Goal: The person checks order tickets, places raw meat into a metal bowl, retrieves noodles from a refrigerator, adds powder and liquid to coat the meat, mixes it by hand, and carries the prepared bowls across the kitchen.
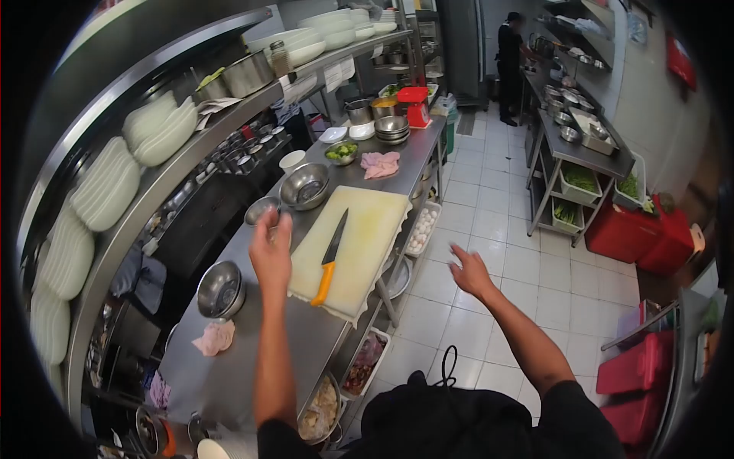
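Observation:
My left hand (271, 252) is raised over the steel counter, fingers slightly curled and apart, with nothing visible in it. Behind its fingertips is a small steel bowl (254, 210), partly covered by the hand; I cannot tell whether they touch. To its right lies a pale yellow cutting board (371, 222) bearing a knife (334, 245) with an orange handle and dark blade. My right hand (470, 272) hangs over the tiled floor, right of the counter, fingers spread and holding nothing. A larger steel bowl (304, 187) stands behind the board, and another steel bowl (222, 290) is left of my left forearm.
Pink cloths (380, 164) (214, 338), a bowl of green vegetables (341, 152) and a red scale (415, 107) are on the counter. Stacked plates (105, 183) line the left shelf. Below are a tray of eggs (423, 229) and food tubs. A person (508, 69) stands at the back.

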`<state>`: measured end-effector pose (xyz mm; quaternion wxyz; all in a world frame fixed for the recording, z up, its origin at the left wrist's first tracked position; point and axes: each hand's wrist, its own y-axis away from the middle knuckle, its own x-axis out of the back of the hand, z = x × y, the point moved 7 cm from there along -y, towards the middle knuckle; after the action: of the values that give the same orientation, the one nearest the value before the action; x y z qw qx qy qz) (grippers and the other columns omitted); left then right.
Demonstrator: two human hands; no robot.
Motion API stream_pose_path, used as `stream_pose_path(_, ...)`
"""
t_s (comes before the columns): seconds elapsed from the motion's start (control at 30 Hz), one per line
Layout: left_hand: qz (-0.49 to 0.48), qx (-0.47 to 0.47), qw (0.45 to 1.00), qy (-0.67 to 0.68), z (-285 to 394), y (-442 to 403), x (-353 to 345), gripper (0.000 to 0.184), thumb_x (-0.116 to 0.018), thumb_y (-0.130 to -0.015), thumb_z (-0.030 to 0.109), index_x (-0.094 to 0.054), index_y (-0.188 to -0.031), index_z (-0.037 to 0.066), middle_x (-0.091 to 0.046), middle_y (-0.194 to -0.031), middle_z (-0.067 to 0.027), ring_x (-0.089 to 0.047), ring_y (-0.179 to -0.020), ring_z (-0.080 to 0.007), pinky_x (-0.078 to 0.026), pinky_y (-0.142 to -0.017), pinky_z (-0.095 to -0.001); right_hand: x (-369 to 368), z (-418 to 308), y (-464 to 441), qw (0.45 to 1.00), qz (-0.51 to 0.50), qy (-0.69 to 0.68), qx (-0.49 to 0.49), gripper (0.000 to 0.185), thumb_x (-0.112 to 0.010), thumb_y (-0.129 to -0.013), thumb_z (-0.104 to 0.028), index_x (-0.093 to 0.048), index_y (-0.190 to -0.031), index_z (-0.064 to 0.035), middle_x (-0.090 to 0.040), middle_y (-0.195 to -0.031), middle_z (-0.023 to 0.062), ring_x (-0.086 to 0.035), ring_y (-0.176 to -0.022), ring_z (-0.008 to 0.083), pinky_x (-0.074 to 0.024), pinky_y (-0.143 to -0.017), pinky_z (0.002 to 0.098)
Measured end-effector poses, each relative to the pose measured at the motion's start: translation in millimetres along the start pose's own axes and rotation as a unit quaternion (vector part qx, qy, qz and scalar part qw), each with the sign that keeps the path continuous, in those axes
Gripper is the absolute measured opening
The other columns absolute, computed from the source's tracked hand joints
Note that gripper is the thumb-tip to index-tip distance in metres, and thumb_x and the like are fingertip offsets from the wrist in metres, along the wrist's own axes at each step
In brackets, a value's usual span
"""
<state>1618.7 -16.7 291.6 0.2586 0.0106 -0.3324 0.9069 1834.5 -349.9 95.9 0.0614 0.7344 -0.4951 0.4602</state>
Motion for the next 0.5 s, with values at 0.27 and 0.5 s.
stream_pose_path(0.27, 0.146, -0.084, 0.981, -0.099, 0, -183, -76, 0.059, -0.062, -0.084, 0.042, -0.057, -0.118, -0.005, -0.059, -0.117, -0.0244, -0.056, -0.109, -0.0354, -0.041, -0.095, -0.0381, 44, -200, -206, 0.967, 0.032, -0.062, 0.247, 0.055, -0.049, -0.077, 0.0, -0.038, -0.13, -0.0012, -0.054, -0.118, 0.0259, -0.053, -0.105, 0.0433, -0.0425, -0.089, 0.0489)
stream_pose_path(0.5, 0.165, -0.059, 0.98, -0.098, -15, -227, -102, 0.053, -0.061, -0.088, 0.037, -0.057, -0.116, -0.008, -0.063, -0.109, -0.0202, -0.059, -0.102, -0.0258, -0.042, -0.09, -0.0329, 43, -267, -331, 0.911, 0.098, -0.133, 0.378, 0.052, -0.049, -0.075, 0.002, -0.041, -0.127, 0.0017, -0.047, -0.13, 0.0231, -0.052, -0.111, 0.0395, -0.0442, -0.092, 0.0459)
